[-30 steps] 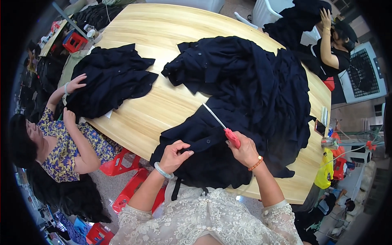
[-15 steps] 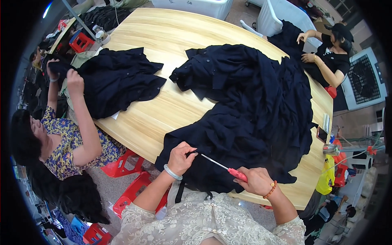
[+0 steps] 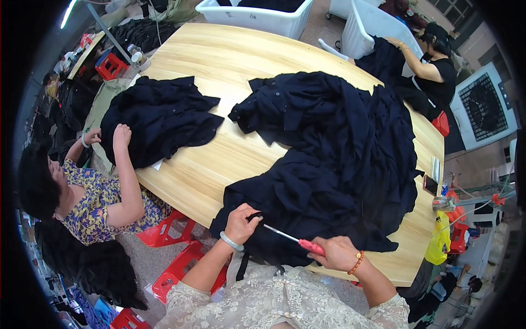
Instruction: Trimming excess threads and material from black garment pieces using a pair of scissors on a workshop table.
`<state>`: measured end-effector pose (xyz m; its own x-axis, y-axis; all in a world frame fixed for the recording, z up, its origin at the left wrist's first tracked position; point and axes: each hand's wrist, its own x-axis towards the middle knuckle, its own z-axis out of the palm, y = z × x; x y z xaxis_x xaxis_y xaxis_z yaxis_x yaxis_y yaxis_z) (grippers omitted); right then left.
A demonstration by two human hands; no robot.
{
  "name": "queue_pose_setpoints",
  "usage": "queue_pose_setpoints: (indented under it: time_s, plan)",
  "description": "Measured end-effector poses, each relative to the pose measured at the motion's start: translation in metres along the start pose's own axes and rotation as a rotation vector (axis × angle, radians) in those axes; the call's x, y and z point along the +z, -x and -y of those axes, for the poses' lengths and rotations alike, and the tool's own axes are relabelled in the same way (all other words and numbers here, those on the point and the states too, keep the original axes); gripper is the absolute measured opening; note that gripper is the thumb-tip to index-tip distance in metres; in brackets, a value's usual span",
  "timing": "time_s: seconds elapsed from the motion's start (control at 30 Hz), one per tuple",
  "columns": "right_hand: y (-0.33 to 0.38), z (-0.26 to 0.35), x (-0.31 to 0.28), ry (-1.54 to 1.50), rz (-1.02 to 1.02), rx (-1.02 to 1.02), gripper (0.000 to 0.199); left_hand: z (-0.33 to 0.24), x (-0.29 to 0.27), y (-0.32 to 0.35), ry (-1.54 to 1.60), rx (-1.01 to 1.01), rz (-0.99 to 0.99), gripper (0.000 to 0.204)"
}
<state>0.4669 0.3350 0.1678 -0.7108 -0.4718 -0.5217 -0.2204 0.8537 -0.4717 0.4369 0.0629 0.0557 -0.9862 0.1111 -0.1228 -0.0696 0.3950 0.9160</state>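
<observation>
Neighbour's hands (image 3: 121,133) lowered | left grip (image 3: 241,225) pinches cloth (image 3: 323,164) | right grip (image 3: 337,253) clasps tool (image 3: 311,246) | far table edge (image 3: 241,37) open

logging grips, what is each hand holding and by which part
The right hand grips a thin metal tool by its red handle. The left hand pinches dark cloth; whether by edge or fold is unclear.

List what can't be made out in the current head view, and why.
- Exact tip shape of the red-handled tool: too small in the head view.
- Rear of its handle: hidden by the right hand.
- Exact spot where the left hand pinches the navy cloth: covered by its fingers, dark on dark.
- Far end of the white bin: cut off by the top edge.
</observation>
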Motion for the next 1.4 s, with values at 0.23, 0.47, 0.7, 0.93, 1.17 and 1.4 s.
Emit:
queue_pose_setpoints:
  time_s: [0.23,0.47,0.7,0.93,1.17,1.4]
  plan:
    - [-0.010,-0.001,0.045,-0.081,0.144,-0.050,0.037,-0.062,-0.038,-0.005,0.079,0.258,-0.140,0.011]
    - [-0.066,-0.020,0.061,-0.269,-0.385,-0.054,0.033,-0.161,-0.098,-0.016,0.282,0.372,-0.163,0.016]
    - [-0.056,-0.089,-0.085,0.337,-1.087,-0.029,0.032,-0.178,-0.141,-0.117,0.525,0.512,-0.423,0.023]
    - [-0.077,-0.095,-0.158,0.406,-0.907,0.000,0.033,-0.105,-0.123,-0.227,0.212,0.332,-0.505,0.058]
    - [-0.031,-0.074,0.010,-0.159,-0.541,0.310,0.035,0.066,-0.049,-0.053,-0.164,-0.284,0.177,0.046]
    - [-0.028,-0.033,0.140,-0.196,-0.475,0.233,0.044,0.090,-0.029,-0.009,-0.320,-0.304,0.041,0.018]
